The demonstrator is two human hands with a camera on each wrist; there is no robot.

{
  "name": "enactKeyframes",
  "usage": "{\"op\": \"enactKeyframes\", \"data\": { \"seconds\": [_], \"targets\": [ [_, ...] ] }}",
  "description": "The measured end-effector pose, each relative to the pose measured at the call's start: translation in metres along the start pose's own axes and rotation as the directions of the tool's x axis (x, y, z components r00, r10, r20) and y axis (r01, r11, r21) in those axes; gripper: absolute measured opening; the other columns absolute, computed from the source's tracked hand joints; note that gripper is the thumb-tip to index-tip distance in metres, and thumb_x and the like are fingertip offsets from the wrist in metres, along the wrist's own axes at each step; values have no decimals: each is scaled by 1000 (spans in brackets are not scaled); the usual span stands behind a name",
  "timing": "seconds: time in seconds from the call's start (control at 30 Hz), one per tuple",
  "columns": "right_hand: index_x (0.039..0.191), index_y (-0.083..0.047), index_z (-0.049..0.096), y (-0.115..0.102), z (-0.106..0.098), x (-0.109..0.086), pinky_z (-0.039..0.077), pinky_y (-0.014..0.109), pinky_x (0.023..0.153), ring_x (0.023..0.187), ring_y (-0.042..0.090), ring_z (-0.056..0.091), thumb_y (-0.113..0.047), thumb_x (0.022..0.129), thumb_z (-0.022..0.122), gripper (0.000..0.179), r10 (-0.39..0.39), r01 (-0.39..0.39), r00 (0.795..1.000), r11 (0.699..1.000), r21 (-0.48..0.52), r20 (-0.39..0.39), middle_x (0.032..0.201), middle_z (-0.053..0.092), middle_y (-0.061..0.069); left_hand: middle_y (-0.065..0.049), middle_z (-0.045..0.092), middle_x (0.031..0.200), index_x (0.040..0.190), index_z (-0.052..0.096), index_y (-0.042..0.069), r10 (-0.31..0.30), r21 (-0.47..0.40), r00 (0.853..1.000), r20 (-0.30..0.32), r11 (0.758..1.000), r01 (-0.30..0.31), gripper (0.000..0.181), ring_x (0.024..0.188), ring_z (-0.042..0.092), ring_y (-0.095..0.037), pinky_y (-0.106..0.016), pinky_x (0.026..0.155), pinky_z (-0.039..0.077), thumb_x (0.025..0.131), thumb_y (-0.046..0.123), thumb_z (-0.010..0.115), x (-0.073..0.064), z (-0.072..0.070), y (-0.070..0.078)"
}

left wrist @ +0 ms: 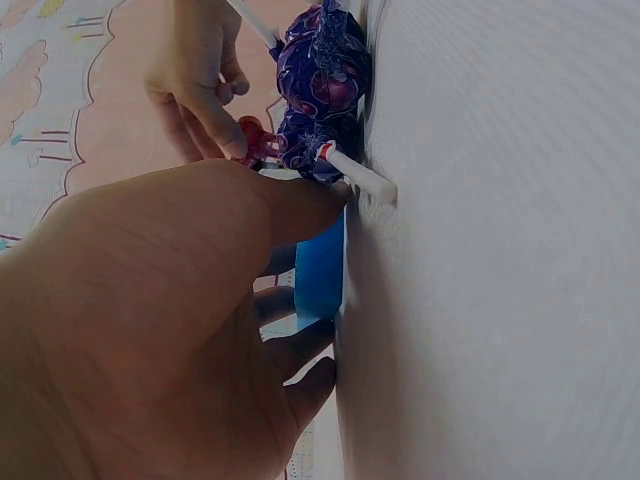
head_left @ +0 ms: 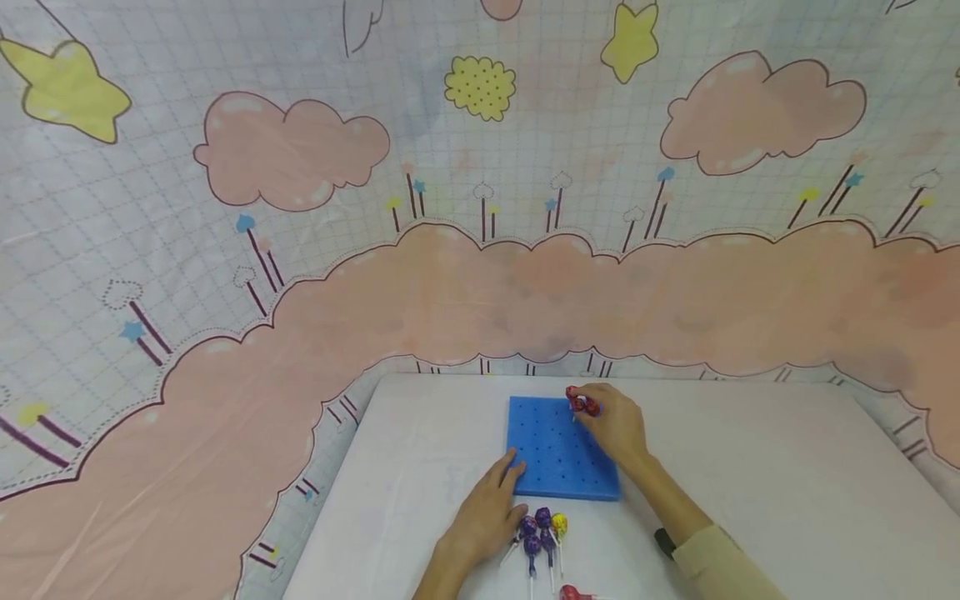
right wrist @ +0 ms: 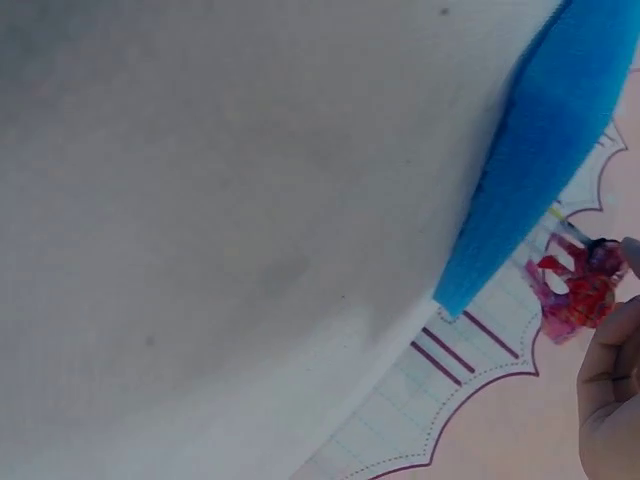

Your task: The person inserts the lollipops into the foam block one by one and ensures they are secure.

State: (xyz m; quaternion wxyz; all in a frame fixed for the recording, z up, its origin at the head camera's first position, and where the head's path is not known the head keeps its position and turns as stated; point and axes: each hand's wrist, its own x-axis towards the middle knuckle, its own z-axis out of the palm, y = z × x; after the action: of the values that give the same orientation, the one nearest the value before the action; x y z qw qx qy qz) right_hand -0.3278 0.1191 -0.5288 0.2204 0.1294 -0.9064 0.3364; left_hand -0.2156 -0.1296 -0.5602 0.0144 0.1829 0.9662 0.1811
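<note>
Here it is, the shiny red-wrapped lollipop cluster (head_left: 581, 403), right over the one o'clock corner of a flat, square blue foam-like board (head_left: 555, 458) dotted with rows of small dark holes! The right hand (head_left: 617, 423) has it pinched, thumb and fingers closed round the wrapped end; that hold presumably leaves the pale stick free to point down at the board. One lollipop or several? Can't tell, nor whether a stick sits in a hole. The wrapper is glossy and crinkled, dark red with brighter patches and pink in the right wrist view.

Over at eight o'clock, the left hand (head_left: 480, 521) has a loose grip, fingers extended against the board's edge, probably to steady it. At seven o'clock, near that thumb, several round purple-wrapped lollipops (head_left: 532, 545) bunch together, a yellow-wrapped lollipop (head_left: 559, 523) just beside them, all likely kept within easy reach. Another red-wrapped lollipop (head_left: 570, 593) lies at six o'clock on the white tabletop (head_left: 405, 467), and beyond twelve hangs a pale backdrop (head_left: 525, 167) with pink clouds.
</note>
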Motion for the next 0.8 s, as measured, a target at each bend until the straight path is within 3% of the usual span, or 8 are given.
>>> {"op": "enactKeyframes", "data": {
  "seconds": [0.07, 0.13, 0.27, 0.37, 0.63, 0.8],
  "targets": [
    [115, -11, 81, -2, -3, -1, 64, 49, 82, 104, 35, 73, -9, 82, 90, 34, -2, 2, 1000, 1000, 12, -18, 120, 75, 12, -13, 25, 171, 160, 40, 10, 10, -2, 1000, -7, 1000, -10, 64, 153, 34, -33, -48, 122, 36, 104, 34, 64, 0, 0, 0],
    [115, -10, 81, -4, -7, -3, 64, 40, 69, 88, 30, 72, -9, 82, 91, 35, -6, 7, 999, 1000, 26, -35, 120, 74, 11, -14, 26, 170, 159, 41, 10, 16, -1, 1000, -9, 1000, -16, 64, 153, 35, -34, -49, 122, 37, 104, 33, 64, 0, -1, 0],
    [115, -12, 80, -12, -15, -8, 51, 25, 53, 65, 15, 57, -9, 82, 90, 34, -22, 26, 998, 997, 70, -57, 119, 74, 8, -13, 25, 171, 160, 40, 10, 11, -8, 1000, -4, 1000, -11, 64, 153, 35, -33, -48, 122, 37, 104, 33, 64, 0, -2, 1],
    [115, -12, 80, -19, -20, -12, 50, 20, 55, 67, 10, 57, -10, 84, 89, 33, -22, 26, 999, 996, 89, -49, 118, 73, 6, -12, 25, 171, 160, 40, 11, 1, -8, 1000, 4, 1000, -1, 64, 153, 35, -32, -47, 123, 36, 105, 33, 63, 1, -2, 1],
    [119, -15, 78, -36, -30, -22, 53, 22, 60, 74, 14, 60, -18, 89, 86, 32, 57, -59, 998, 995, 74, 24, 102, 76, 6, -12, 25, 171, 160, 40, 11, 1, 3, 1000, 7, 1000, -1, 65, 153, 35, -33, -47, 122, 37, 104, 34, 63, 0, -1, 1],
    [112, -15, 79, -45, -38, -31, 62, 30, 72, 82, 14, 69, -18, 90, 85, 23, 17, -17, 1000, 998, 61, 12, 99, 78, 0, -12, 26, 171, 160, 40, 10, 2, 1, 1000, 8, 1000, -2, 64, 153, 34, -32, -47, 123, 36, 104, 33, 64, 0, -4, 3]
  ]
}}
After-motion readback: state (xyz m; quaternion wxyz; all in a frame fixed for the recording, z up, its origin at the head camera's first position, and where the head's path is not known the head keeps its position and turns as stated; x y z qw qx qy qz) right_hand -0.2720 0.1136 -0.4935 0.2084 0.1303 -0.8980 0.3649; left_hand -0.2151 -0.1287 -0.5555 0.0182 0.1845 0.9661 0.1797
